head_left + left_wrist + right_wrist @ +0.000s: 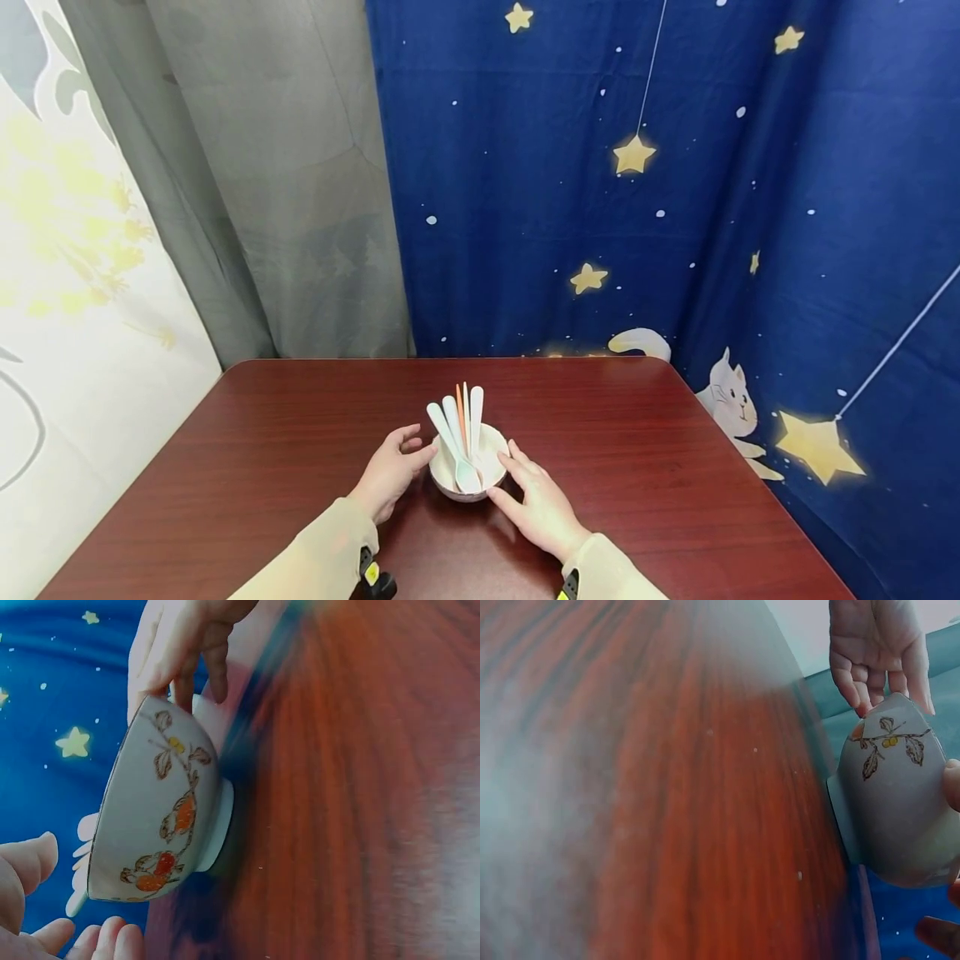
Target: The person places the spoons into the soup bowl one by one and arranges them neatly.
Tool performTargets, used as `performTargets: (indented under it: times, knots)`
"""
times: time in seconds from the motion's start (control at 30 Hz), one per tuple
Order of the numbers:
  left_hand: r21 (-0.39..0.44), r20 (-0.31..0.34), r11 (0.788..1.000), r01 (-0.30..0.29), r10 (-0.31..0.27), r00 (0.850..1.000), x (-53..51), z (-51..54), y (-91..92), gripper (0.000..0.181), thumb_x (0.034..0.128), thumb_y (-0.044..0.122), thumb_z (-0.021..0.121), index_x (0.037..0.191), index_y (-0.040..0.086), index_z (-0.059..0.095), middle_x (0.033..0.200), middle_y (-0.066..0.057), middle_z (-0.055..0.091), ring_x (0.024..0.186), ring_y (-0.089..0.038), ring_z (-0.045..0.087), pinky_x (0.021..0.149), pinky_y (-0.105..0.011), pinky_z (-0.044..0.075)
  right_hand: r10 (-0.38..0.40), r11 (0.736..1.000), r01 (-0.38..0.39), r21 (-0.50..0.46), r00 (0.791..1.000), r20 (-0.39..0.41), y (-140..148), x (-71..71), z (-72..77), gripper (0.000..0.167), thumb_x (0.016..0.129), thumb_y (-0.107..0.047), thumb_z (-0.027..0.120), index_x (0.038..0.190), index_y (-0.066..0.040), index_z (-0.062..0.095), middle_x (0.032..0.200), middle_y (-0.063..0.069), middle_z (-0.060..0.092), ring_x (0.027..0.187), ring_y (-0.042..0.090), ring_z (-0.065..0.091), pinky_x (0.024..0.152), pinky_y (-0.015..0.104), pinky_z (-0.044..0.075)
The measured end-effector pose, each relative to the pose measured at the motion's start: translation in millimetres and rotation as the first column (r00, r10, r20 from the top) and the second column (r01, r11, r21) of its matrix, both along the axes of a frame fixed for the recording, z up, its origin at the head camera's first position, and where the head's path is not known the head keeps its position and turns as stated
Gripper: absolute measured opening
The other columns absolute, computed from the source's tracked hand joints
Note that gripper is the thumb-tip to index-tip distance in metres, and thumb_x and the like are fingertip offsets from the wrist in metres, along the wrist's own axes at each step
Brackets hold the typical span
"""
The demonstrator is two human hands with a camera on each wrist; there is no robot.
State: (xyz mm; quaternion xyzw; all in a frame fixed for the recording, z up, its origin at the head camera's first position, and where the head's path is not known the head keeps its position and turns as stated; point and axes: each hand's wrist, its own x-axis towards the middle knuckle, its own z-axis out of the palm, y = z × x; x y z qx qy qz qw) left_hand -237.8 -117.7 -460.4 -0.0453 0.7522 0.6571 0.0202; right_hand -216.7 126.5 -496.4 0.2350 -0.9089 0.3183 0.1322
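A white bowl (459,497) stands on the table in the head view. Leaves and orange and red fruit decorate its outer wall (142,825) in the left wrist view. Inside lean several utensils: a pale green spoon (468,477) lies with its head towards me, beside pale handles and a thin orange one (461,412). My left hand (393,471) is at the bowl's left side, fingers loosely bent, with a gap to the wall in the left wrist view. On the other side my right hand (542,506) touches the bowl's rim with spread, fairly straight fingers.
The dark red wooden table (300,433) has rounded far corners. Behind it hang a grey curtain (300,208) and a blue one (525,192) with stars. A white patterned cloth (90,275) borders the left side.
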Motion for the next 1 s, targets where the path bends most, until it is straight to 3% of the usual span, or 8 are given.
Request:
performTargets:
  times: [0.2, 0.33, 0.47, 0.6, 1.0]
  knots:
    - [-0.078, -0.014, 0.997, 0.027, -0.028, 1.000, 13.4, -1.5, -1.8, 0.065, 0.0887, 0.021, 0.070, 0.142, 0.000, 0.038, 0.135, -0.025, 0.045, 0.113, -0.032, 0.054, 0.083, -0.043, 0.050, -0.007, 1.000, 0.007, 0.004, 1.000, -0.002, 1, -0.1, 1.2, 0.058, 0.092, -0.046, 0.060, 0.136, -0.010, 0.055, 0.148, 0.017, 0.039, 0.130, 0.036, 0.043, 0.101, 0.052, 0.040]
    - [-0.183, -0.059, 0.983, 0.032, -0.044, 0.997, 20.7, -4.3, -3.0, 0.068, 0.0846, 0.022, 0.074, 0.141, 0.000, 0.041, 0.135, -0.025, 0.043, 0.111, -0.033, 0.054, 0.082, -0.040, 0.051, 0.002, 1.000, -0.002, 0.011, 1.000, -0.031, 3, 1.1, 3.1, 0.058, 0.091, -0.046, 0.062, 0.137, -0.010, 0.055, 0.147, 0.015, 0.041, 0.131, 0.038, 0.042, 0.102, 0.053, 0.039]
    - [-0.346, -0.121, 0.938, 0.005, -0.050, 0.991, 28.8, -5.6, -3.8, 0.071, 0.0802, 0.029, 0.079, 0.139, 0.004, 0.046, 0.136, -0.022, 0.039, 0.116, -0.034, 0.049, 0.090, -0.043, 0.047, 0.012, 0.999, -0.010, 0.040, 0.999, -0.050, 6, 3.8, 6.2, 0.059, 0.090, -0.047, 0.062, 0.136, -0.010, 0.055, 0.148, 0.012, 0.042, 0.133, 0.036, 0.040, 0.101, 0.055, 0.038]
    - [-0.458, -0.188, 0.888, -0.030, -0.063, 0.980, 36.1, -5.1, -6.0, 0.074, 0.0762, 0.035, 0.081, 0.137, 0.007, 0.049, 0.137, -0.018, 0.040, 0.124, -0.036, 0.041, 0.100, -0.052, 0.037, 0.008, 0.996, -0.005, 0.088, 0.999, -0.034, 11, 6.6, 8.6, 0.061, 0.090, -0.050, 0.061, 0.138, -0.013, 0.054, 0.150, 0.006, 0.039, 0.136, 0.032, 0.037, 0.101, 0.058, 0.037]
    - [-0.606, -0.270, 0.795, -0.031, -0.169, 0.948, 53.1, 2.1, -11.5, 0.075, 0.0730, 0.035, 0.083, 0.135, 0.008, 0.051, 0.135, -0.014, 0.043, 0.125, -0.041, 0.038, 0.099, -0.057, 0.035, 0.013, 0.977, 0.000, 0.212, 0.998, -0.062, 31, 11.5, 17.6, 0.065, 0.088, -0.053, 0.062, 0.141, -0.017, 0.051, 0.152, 0.005, 0.037, 0.138, 0.031, 0.033, 0.102, 0.059, 0.034]
